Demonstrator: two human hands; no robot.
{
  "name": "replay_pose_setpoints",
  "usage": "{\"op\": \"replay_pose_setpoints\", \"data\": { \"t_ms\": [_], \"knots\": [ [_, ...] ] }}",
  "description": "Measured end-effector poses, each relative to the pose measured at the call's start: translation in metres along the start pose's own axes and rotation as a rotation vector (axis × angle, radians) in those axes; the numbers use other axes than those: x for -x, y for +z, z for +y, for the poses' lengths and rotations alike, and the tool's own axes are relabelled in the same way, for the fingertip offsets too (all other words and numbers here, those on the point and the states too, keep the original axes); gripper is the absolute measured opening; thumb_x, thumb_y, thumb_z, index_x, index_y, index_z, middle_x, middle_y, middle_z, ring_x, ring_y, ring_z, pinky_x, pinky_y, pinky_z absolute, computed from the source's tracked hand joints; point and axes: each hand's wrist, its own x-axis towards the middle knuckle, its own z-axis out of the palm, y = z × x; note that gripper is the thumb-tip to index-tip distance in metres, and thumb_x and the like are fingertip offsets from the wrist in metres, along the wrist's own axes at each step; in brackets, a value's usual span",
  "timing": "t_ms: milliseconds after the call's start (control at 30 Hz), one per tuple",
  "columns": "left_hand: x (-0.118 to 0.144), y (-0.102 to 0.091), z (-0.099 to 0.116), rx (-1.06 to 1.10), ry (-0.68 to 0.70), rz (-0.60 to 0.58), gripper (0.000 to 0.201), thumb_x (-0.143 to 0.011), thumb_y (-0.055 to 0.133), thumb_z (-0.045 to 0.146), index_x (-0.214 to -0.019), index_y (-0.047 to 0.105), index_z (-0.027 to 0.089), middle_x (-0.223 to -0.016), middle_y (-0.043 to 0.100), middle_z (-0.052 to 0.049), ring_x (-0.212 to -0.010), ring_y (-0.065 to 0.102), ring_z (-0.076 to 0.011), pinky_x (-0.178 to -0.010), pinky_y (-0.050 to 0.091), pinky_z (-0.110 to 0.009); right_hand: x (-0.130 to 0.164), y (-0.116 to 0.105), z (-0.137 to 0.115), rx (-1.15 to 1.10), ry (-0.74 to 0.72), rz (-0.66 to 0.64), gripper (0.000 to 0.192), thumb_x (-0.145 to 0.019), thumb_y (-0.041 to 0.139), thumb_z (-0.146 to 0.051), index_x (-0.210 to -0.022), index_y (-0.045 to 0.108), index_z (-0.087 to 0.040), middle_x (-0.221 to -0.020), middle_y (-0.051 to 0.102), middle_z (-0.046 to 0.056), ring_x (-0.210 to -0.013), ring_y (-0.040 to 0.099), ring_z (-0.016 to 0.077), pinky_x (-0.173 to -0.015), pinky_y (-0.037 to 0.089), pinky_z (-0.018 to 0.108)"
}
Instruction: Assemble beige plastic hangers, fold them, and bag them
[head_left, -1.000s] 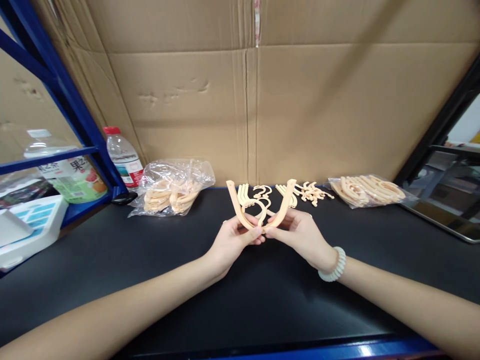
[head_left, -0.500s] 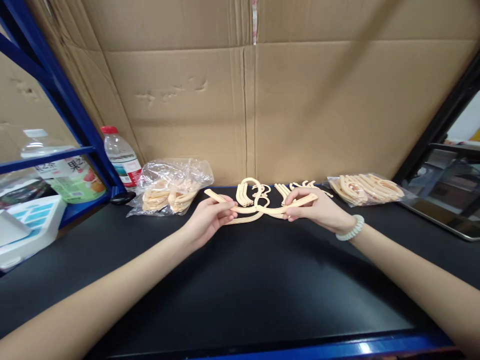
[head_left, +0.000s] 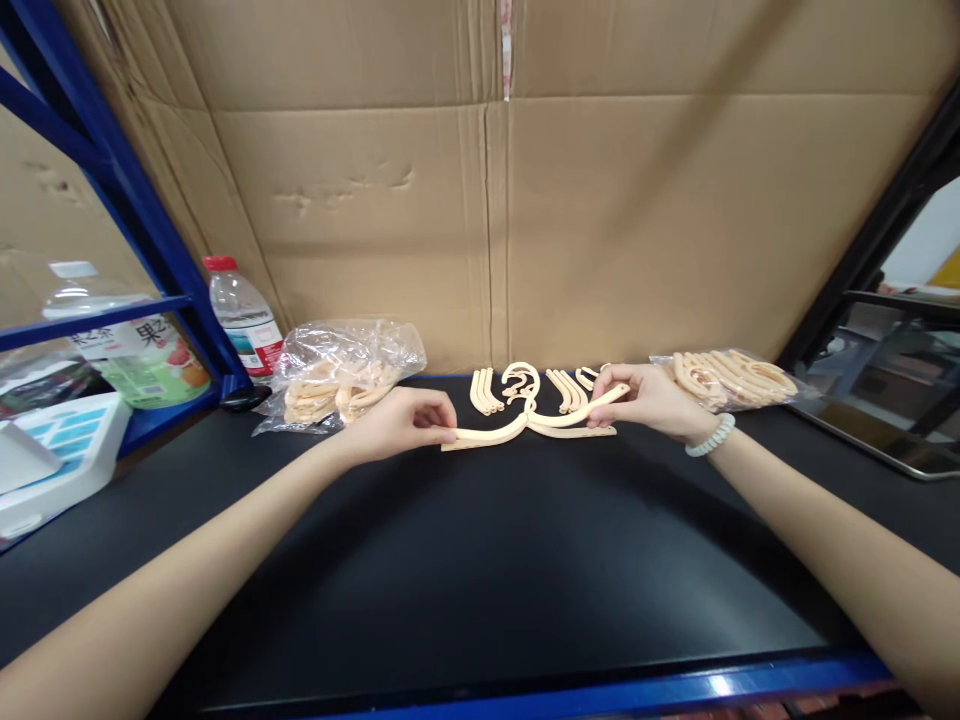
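A cream plastic clothes hanger [head_left: 501, 434], with a hook and two curved arms, is held between my hands. My left hand [head_left: 405, 425] pinches the tip of its left arm between thumb and fingers. Closed around its right arm, near the outer end, is my right hand [head_left: 651, 402], which wears a pale coiled band at the wrist. Another cream hanger [head_left: 574, 432] lies on the black tabletop just beneath, partly covered. Behind the hook are rows of loose curved hanger arms [head_left: 486, 392] and small loose hooks [head_left: 516, 388]; my right fingers hide some pieces at the right.
A clear plastic bag of cream hanger parts [head_left: 345, 385] lies left, and a similar bag [head_left: 733, 380] lies right. A red-capped bottle [head_left: 246, 315] stands at the back left beside a blue metal frame [head_left: 127, 190]. Cardboard [head_left: 360, 220] walls the back of the black tabletop [head_left: 510, 570].
My left hand has lowered and shifted outward to the tip of the left arm. The hanger's arms sit more spread and the hook has moved slightly right. My right hand keeps its hold.
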Motion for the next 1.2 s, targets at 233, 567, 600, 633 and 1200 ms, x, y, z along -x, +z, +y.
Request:
{"op": "replay_pose_setpoints", "data": {
  "t_ms": [233, 567, 600, 633, 1200],
  "knots": [
    [0.0, -0.002, -0.001, -0.448, 0.242, -0.094, 0.009, -0.081, 0.063, 0.025, -0.081, 0.069, 0.019, -0.076, 0.065, -0.002, -0.072, 0.058, -0.0159, -0.068, 0.041, -0.025, -0.005, -0.002, 0.006, 0.29, -0.066, -0.12, 0.028, -0.064, 0.077, -0.038, -0.071, 0.059, -0.018, -0.07, 0.064, 0.0, -0.067, 0.061, 0.0154, -0.061, 0.047, 0.029],
    [0.001, 0.0, -0.003, -0.482, 0.231, -0.084, 0.013, -0.082, 0.06, 0.028, -0.075, 0.069, 0.02, -0.077, 0.062, -0.002, -0.075, 0.057, -0.0171, -0.07, 0.041, -0.027, -0.005, -0.006, 0.008, 0.598, -0.212, -0.2, 0.026, -0.071, 0.072, -0.044, -0.071, 0.064, -0.019, -0.084, 0.065, 0.004, -0.083, 0.059, 0.0207, -0.078, 0.043, 0.035],
    [0.001, 0.001, -0.003, -0.485, 0.229, -0.086, 0.013, -0.082, 0.06, 0.028, -0.076, 0.069, 0.02, -0.077, 0.063, -0.002, -0.076, 0.057, -0.0173, -0.07, 0.041, -0.027, -0.006, -0.006, 0.008, 0.598, -0.209, -0.206, 0.026, -0.071, 0.071, -0.044, -0.071, 0.064, -0.019, -0.084, 0.065, 0.004, -0.083, 0.059, 0.0208, -0.079, 0.043, 0.036],
    [0.001, 0.001, -0.003, -0.49, 0.229, -0.088, 0.013, -0.082, 0.06, 0.028, -0.076, 0.069, 0.02, -0.077, 0.063, -0.003, -0.076, 0.057, -0.0175, -0.07, 0.042, -0.027, -0.006, -0.006, 0.009, 0.593, -0.202, -0.216, 0.026, -0.071, 0.071, -0.045, -0.072, 0.064, -0.019, -0.085, 0.065, 0.005, -0.083, 0.059, 0.0211, -0.08, 0.043, 0.036],
    [0.005, 0.015, 0.009, -0.711, 0.199, -0.021, 0.006, -0.077, 0.051, 0.016, -0.079, 0.056, 0.019, -0.083, 0.055, -0.003, -0.083, 0.052, -0.0197, -0.07, 0.041, -0.027, -0.004, -0.005, 0.014, 0.681, -0.223, -0.231, 0.018, -0.076, 0.066, -0.035, -0.068, 0.061, -0.019, -0.091, 0.066, 0.007, -0.089, 0.06, 0.0225, -0.084, 0.044, 0.037]
  ]
}}
